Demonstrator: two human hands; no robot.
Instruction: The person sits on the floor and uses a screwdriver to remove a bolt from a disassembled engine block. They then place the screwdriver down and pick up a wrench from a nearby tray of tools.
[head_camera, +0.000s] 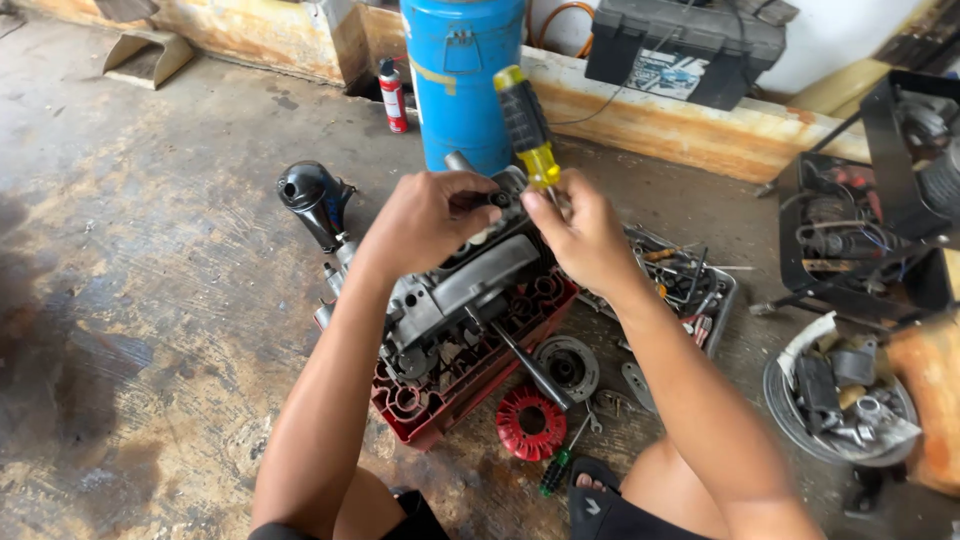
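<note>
On the stained concrete floor (150, 250), right in front of the person's knees, sits a grey engine block (455, 295) resting on top of a red plastic crate (440, 395). Both hands are up at the far end of it. The right hand (585, 240) is curled tight around a screwdriver (527, 125) with a black and yellow handle, the handle sticking up and tilted a bit to the left, the shaft hidden behind the fingers so I can't see where the tip lands. The left hand (425, 215) is just beside it, fingertips pinching a small dark part (497, 199) at the top of the engine; can't make out what that part is exactly.

Stuff lying around: a red ribbed round cover (528, 422) and a grey round metal piece (568, 366) on the floor just beside the crate, plus a small green-handled screwdriver (556, 470) near the person's sandal (590, 490). A black rounded housing (315, 200) sits to the left of the engine. Behind the hands is a big blue cylinder (460, 80) with a red spray can (393, 95) next to it. To the right there's a shallow metal tray of tools (720, 300), a round pan of loose parts (790, 420), and a black case (680, 40) up on the ledge
</note>
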